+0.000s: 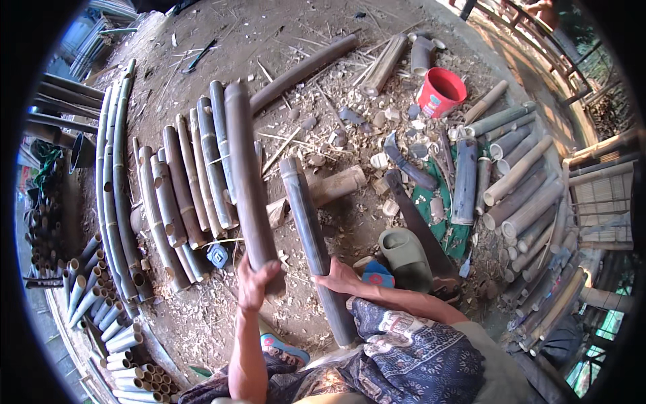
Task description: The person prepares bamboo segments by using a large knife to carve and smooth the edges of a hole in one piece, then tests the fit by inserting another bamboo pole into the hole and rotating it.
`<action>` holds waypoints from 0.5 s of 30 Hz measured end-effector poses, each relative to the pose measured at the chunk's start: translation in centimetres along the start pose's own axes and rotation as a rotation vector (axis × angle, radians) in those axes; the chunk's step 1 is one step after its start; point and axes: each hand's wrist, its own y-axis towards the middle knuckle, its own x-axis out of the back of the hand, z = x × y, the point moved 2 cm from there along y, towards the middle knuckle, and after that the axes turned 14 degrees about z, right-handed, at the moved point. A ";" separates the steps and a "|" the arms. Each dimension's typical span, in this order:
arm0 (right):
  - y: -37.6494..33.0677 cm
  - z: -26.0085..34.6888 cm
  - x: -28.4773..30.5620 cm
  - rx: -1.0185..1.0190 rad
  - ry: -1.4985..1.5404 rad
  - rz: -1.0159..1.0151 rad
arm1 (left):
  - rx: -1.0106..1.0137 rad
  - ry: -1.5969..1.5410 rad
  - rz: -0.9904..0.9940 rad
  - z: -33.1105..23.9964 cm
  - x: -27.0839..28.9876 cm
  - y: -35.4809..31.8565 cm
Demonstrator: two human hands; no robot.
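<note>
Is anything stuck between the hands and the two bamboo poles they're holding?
Nothing I can see. The left hand is right against the brown pole near its bottom end, and the right hand is right against the dark pole. Some fingers are hidden.

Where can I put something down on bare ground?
The barest dirt is at upper left, bordered by a thin tool, the long bamboo poles and the row of cut bamboo. A smaller, chip-strewn patch lies between that row and the left hand. It's crowded on the right, with the bamboo pile, and around the red bucket.
</note>
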 end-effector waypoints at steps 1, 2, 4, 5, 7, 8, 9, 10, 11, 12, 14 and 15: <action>0.8 -0.1 0.5 0.080 0.128 -0.086 | -0.004 -0.083 -0.050 1.6 -0.2 -1.2; 1.2 -0.6 1.8 0.147 0.250 -0.175 | -0.008 -0.131 -0.067 2.9 -0.8 -1.7; 1.3 1.2 4.1 0.317 0.554 -0.181 | 0.039 -0.139 -0.144 5.0 -0.7 -3.2; 0.7 3.9 7.2 0.415 0.718 -0.127 | 0.025 -0.118 -0.168 6.2 -0.7 -3.4; -0.1 6.5 13.1 0.588 0.650 -0.321 | -0.019 -0.082 -0.193 8.3 -1.4 -3.1; 0.3 7.1 15.4 0.505 0.639 -0.353 | -0.009 -0.086 -0.194 9.0 -1.6 -3.4; 0.5 7.2 17.8 0.422 0.625 -0.379 | 0.029 -0.084 -0.190 10.9 -1.4 -3.6; 0.9 5.8 20.8 0.381 0.487 -0.398 | 0.013 -0.122 -0.189 11.1 -2.6 -3.7; 1.5 3.5 24.0 0.282 0.174 -0.688 | -0.027 -0.100 -0.156 11.7 -3.6 -3.3; 1.1 3.4 26.2 0.149 0.067 -0.642 | 0.113 0.012 -0.187 13.4 -3.6 -3.9; -1.9 1.0 30.0 0.069 -0.204 -0.840 | 0.244 -0.030 -0.151 14.3 -6.4 -2.9; -2.8 -1.6 32.0 0.006 -0.290 -0.862 | 0.120 -0.175 -0.115 16.6 -7.4 -2.0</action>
